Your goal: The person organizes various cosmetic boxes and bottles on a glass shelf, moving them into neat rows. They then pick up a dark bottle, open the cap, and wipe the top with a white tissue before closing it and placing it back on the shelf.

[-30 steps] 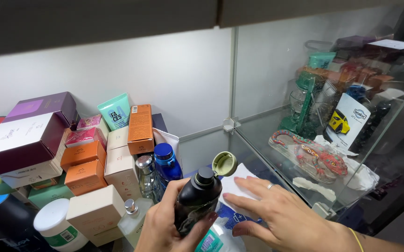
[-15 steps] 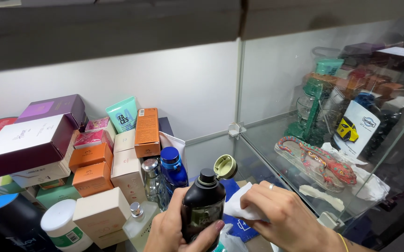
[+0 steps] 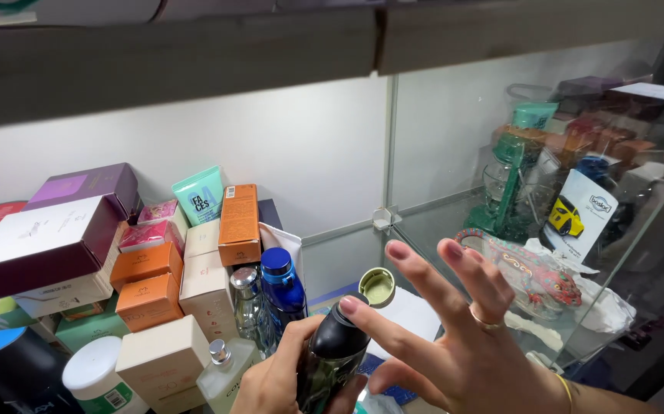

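Glass shelf (image 3: 439,230) in a display case, with a pale back wall and a dark wooden board running across the top. At bottom centre, the left hand (image 3: 274,379) wraps its fingers closed around a black spray can (image 3: 332,356). This can is a smooth cylinder with a rounded, glossy black cap; it stands nearly upright, long axis vertical, cap pointing up and leaning slightly to the right. Its lower part is hidden by the hand. The right hand (image 3: 462,353) is open, fingers spread and straight, holding nothing; its index fingertip rests on the can's cap. A ring sits on one finger and a thin bangle on the wrist.

Just behind the can stand a blue glass bottle (image 3: 280,291) with a blue cap, a clear bottle (image 3: 246,303) with a silver cap, and a small round green lid (image 3: 377,287). To the left, cardboard boxes are stacked: orange boxes (image 3: 148,284), cream ones, and a purple box (image 3: 40,241) with a white top. On the right, behind a glass divider, lies a red patterned lizard figure (image 3: 531,272)
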